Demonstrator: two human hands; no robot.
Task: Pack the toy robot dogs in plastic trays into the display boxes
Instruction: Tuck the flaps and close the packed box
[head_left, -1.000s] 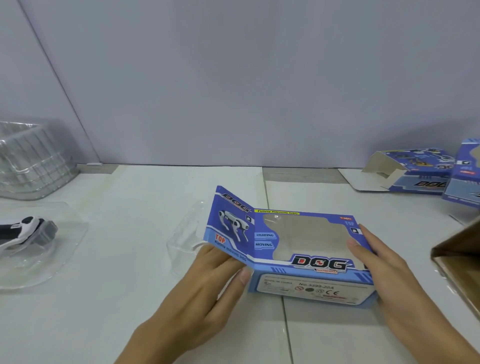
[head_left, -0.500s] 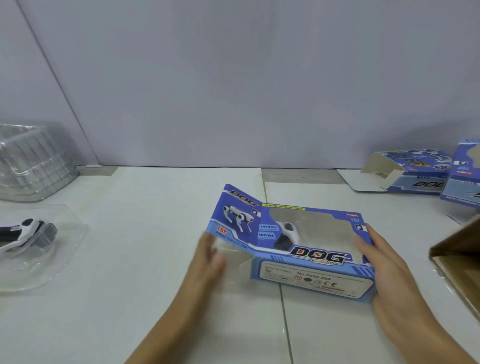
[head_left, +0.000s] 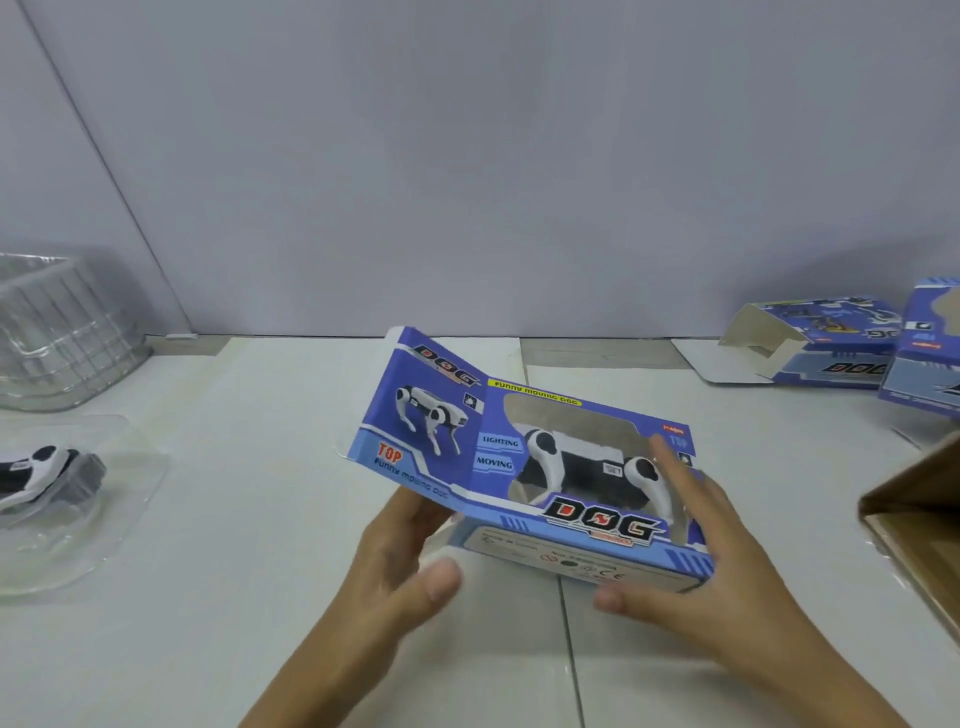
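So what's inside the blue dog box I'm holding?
Through the window of the blue display box, a white-and-black toy robot dog shows. Its feet and the plastic tray are covered by the box front and the right hand.

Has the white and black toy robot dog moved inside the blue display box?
Yes. The toy robot dog slid rightward, now filling the blue display box window.
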